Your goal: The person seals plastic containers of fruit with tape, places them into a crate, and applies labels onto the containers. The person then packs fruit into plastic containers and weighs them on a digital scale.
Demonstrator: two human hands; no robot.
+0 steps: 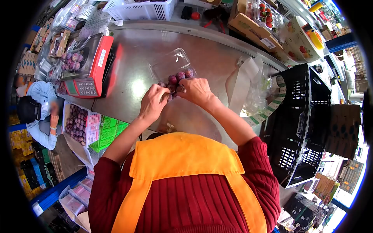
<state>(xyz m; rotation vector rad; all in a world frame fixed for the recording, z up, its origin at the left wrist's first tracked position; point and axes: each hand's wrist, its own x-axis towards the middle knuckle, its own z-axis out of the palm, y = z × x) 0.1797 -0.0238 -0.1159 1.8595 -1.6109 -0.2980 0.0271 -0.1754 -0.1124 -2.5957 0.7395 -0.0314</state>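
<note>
Reddish-purple plums [180, 75] sit in a clear plastic clamshell box [171, 64] on the metal worktop, its transparent lid folded back away from me. My left hand [154, 101] is at the near left corner of the box. Its fingers are pinched together against the plums, and what lies between them is hidden. From the right, my right hand [197, 92] reaches over the fruit with thumb and fingers closed around a plum [180, 89]. The box's near edge is partly covered by both hands.
A red weighing scale [87, 83] with a pack of plums stands left on the steel worktop [128, 50]. Right are a label roll strip [268, 110] and black crates [287, 128]. A crate of plums [76, 124] and a person in light blue [42, 97] are at left.
</note>
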